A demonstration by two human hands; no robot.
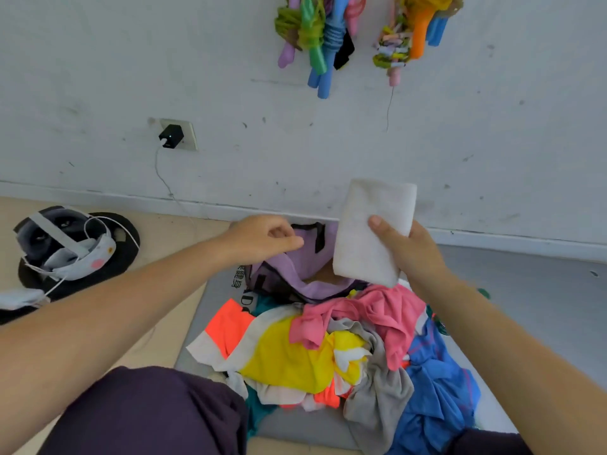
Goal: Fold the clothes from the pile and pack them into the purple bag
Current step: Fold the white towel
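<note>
You're at the packing step: your right hand (409,249) grips a folded white cloth (371,231), thumb on top and fingers curled behind, holding it just above the bag (307,269). Your left hand (262,238) pinches the bag's rim, looks like to keep the mouth open. Next move, I'd say: lower the cloth flat into the opening so the fold doesn't spring apart, then let go.

Count: one bag, one folded cloth in hand, one pile (345,349) just in front of the bag on the grey mat (295,425). Roughly six colours are tangled in it; exact garment count I can't tell.
</note>
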